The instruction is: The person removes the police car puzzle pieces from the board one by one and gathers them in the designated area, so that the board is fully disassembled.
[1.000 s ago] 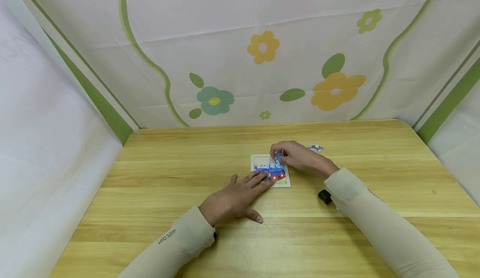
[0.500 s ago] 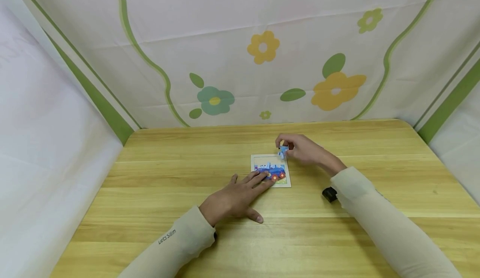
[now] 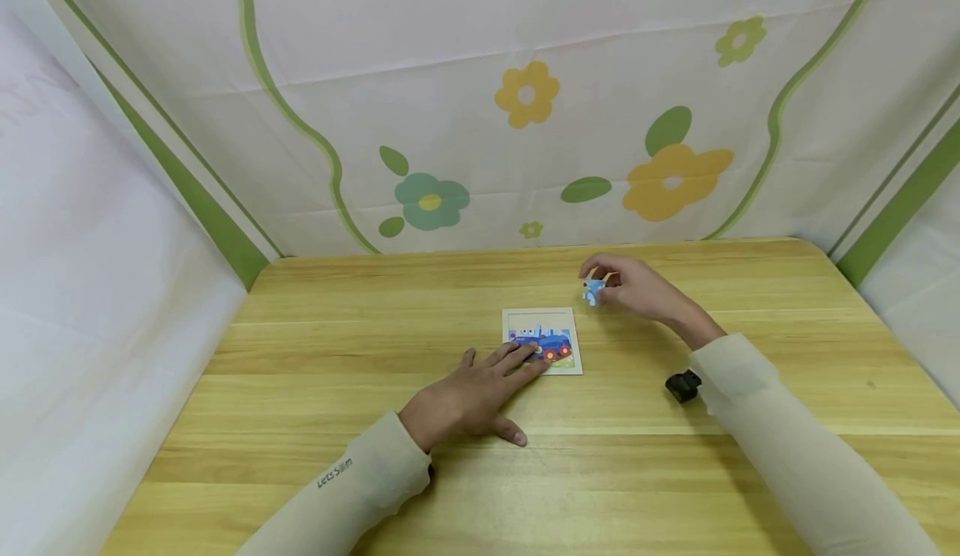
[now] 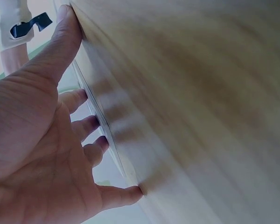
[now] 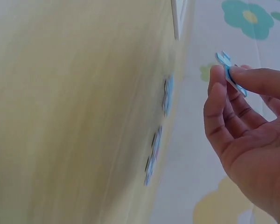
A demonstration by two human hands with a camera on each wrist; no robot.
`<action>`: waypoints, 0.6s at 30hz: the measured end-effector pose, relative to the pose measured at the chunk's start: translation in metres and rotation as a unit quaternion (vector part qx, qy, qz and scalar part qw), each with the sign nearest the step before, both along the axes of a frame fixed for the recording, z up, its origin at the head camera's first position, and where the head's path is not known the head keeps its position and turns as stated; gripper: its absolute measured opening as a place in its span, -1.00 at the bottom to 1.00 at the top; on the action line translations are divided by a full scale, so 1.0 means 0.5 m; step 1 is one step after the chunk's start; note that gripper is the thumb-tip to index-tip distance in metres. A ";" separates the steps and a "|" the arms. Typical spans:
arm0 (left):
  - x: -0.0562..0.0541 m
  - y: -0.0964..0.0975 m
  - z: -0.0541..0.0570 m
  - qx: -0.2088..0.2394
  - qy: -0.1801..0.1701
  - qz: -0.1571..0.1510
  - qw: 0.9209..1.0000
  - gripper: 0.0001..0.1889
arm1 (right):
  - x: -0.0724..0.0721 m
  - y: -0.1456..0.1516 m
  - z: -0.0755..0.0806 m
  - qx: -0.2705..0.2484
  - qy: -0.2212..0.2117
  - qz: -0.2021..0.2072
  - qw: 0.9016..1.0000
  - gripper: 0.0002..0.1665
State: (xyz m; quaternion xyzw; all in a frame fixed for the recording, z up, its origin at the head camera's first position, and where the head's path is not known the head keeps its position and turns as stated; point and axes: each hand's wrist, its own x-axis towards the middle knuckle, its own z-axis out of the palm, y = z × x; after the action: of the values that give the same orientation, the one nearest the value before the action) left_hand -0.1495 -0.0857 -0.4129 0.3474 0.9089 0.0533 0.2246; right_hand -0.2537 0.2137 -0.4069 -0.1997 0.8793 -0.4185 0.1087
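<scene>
Left hand (image 3: 480, 393), fingers spread, rests on the puzzle (image 3: 575, 339), should curb slip; right hand (image 3: 639, 289) pinches a thin piece (image 3: 592, 291), best held lightly.

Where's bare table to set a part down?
Bare: table left of the left hand and puzzle tray; also between left hand and right sleeve. Crowded: the tray, and near the right hand, where loose pieces lie.

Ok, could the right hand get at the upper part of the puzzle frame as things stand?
Probably yes. The right hand, its grip holding a blue piece, is near the puzzle frame with nothing visible between; the left hand reaches only over the lower part.
</scene>
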 end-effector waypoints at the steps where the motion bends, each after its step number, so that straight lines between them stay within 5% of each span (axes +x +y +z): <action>1: 0.000 0.000 0.000 0.000 0.000 0.000 1.000 0.09 | 0.000 0.007 0.002 -0.003 -0.003 -0.007 1.000 -0.66; 11: 0.002 0.000 0.001 0.001 0.001 0.000 1.000 0.09 | -0.008 0.083 0.005 -0.027 -0.038 -0.062 0.997 -0.70; 18: 0.003 0.001 0.003 0.001 -0.002 0.002 1.000 0.09 | -0.006 0.130 -0.003 0.012 -0.033 -0.112 0.993 -0.68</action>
State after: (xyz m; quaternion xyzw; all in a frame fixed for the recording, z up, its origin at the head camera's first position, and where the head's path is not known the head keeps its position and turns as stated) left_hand -0.1483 -0.0850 -0.4117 0.3462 0.9090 0.0555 0.2254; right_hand -0.2570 0.2785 -0.4085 -0.0848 0.8971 -0.4237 0.0925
